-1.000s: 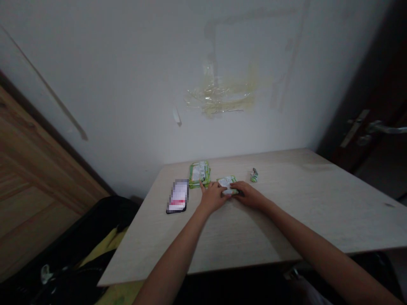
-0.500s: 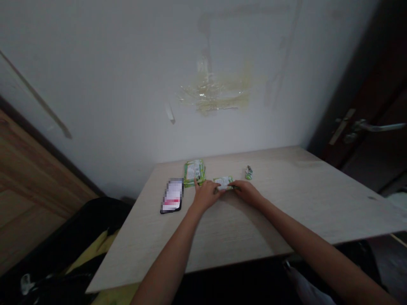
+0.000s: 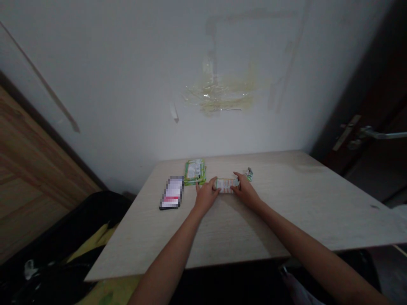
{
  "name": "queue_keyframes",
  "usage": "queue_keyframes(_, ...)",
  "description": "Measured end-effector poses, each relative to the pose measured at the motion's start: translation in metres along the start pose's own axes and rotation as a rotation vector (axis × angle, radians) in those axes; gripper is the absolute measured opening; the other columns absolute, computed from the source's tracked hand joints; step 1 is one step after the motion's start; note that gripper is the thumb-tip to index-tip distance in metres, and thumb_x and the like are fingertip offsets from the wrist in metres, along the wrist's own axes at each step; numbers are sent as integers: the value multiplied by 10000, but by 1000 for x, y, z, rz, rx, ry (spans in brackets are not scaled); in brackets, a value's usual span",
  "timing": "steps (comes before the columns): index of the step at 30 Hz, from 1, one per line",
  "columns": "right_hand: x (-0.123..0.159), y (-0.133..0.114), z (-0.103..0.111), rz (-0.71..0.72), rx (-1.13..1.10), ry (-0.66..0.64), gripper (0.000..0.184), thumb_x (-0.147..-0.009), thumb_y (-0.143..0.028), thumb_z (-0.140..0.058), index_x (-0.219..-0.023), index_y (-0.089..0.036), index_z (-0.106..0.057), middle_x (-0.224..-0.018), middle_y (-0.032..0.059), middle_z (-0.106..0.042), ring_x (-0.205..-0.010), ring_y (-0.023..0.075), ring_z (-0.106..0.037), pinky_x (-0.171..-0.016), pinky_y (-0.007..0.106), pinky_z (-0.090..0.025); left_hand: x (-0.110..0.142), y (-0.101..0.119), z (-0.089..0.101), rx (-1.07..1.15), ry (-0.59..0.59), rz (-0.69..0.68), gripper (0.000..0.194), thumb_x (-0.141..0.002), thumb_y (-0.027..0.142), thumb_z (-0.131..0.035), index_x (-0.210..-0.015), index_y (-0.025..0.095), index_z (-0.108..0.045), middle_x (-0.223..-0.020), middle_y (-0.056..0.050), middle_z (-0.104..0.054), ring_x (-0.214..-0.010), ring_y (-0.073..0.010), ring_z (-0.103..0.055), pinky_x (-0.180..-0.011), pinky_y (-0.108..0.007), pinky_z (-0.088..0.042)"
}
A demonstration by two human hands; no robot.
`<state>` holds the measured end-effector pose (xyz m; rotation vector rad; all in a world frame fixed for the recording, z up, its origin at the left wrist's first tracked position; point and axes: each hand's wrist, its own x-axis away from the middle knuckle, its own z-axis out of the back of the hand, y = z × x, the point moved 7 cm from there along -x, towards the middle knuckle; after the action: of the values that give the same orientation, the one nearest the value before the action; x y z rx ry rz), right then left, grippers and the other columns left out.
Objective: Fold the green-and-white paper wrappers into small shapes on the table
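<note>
A small folded packet (image 3: 225,185), white with orange and green print, lies flat on the pale table in front of me. My left hand (image 3: 206,195) holds its left end, with thumb and fingers closed on it. At the right end, my right hand (image 3: 248,191) grips it between the thumb below and a finger above. Just beyond my left hand sits a stack of green and white packets (image 3: 195,171). A small crumpled green and white piece (image 3: 249,173) lies behind my right hand, partly hidden by it.
A phone (image 3: 172,192) with a blurred, lit screen lies on the table (image 3: 222,237) left of my left hand. The wall (image 3: 136,84) with peeling tape rises at the table's back edge. A dark door with a metal handle (image 3: 381,134) stands at the right.
The packet now shows an orange-striped face instead of its green and white one, and looks folded over. My right hand's finger and thumb have spread along its right end.
</note>
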<state>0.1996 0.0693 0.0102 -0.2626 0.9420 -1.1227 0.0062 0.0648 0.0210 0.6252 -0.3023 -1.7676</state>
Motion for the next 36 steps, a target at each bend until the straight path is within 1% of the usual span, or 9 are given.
queue_keyframes(2,1,-2,-1,11,42,-6,614,-856,-209,-628,-1433,-145,-429,-1235,167,-528,-1112,272,-577,-983,451,-507,0,-3,-2,13,16,18,560,-936,307,-600,-1470,289,-435,-947,1,-716,-1036,-214,-642,-1178,-579,-158)
queue_keyframes(4,1,-4,-1,30,78,-7,570,-864,-208,-630,-1405,-143,-466,-1240,172,-492,-1119,274,-572,-980,453,-512,1,-3,-2,-9,35,11,569,-925,310,-613,-1468,296,-445,-1008,-17,-707,-1076,-219,-626,-1167,-566,-199)
queue_keyframes(9,2,-14,-2,186,203,-22,199,-909,-204,-600,-1073,-152,-700,-1221,167,-514,-1104,266,-552,-992,452,-491,4,1,-1,-61,40,-52,325,-938,332,-598,-1257,354,-655,-1327,-53,-618,-1268,-245,-529,-1156,-597,-220)
queue_keyframes(12,4,-19,-6,263,284,-61,192,-945,-251,-575,-951,-176,-751,-1165,146,-590,-1117,277,-532,-1002,460,-467,6,1,-5,-75,-17,-67,233,-962,342,-561,-1135,350,-717,-1379,-33,-611,-1332,-265,-481,-1148,-678,-171)
queue_keyframes(16,5,-18,-11,275,328,-132,230,-947,-332,-593,-1040,-207,-763,-1137,126,-649,-1095,275,-545,-983,453,-458,7,0,-9,-103,-79,-69,256,-988,371,-507,-1146,354,-709,-1365,-13,-638,-1380,-276,-437,-1138,-733,-139)
queue_keyframes(20,6,-16,-15,265,334,-187,265,-953,-351,-585,-1105,-206,-747,-1125,120,-673,-1067,255,-579,-966,417,-457,8,1,-9,-135,-84,-78,277,-996,392,-485,-1180,357,-689,-1390,-10,-625,-1400,-271,-423,-1144,-739,-133)
queue_keyframes(25,6,-17,-16,249,308,-206,280,-970,-336,-554,-1114,-184,-739,-1110,124,-679,-1036,238,-603,-945,391,-469,10,2,-12,-143,-123,-101,300,-1011,382,-439,-1221,370,-653,-1553,9,-464,-1474,-271,-324,-1143,-757,-90)
queue_keyframes(29,8,-20,-16,243,294,-192,271,-969,-328,-557,-1110,-180,-735,-1115,129,-674,-1050,243,-601,-952,403,-471,11,2,-13,-140,-145,-135,331,-1024,362,-403,-1289,382,-601,-1501,1,-528,-1478,-264,-317,-1137,-767,-60)
queue_keyframes(36,8,-28,-19,242,326,-208,254,-974,-274,-538,-1128,-192,-723,-1116,115,-666,-1057,241,-590,-967,410,-455,13,4,-5,-170,-108,-169,318,-1018,395,-425,-1253,379,-640,-1414,-17,-592,-1433,-271,-352,-1151,-729,-29)
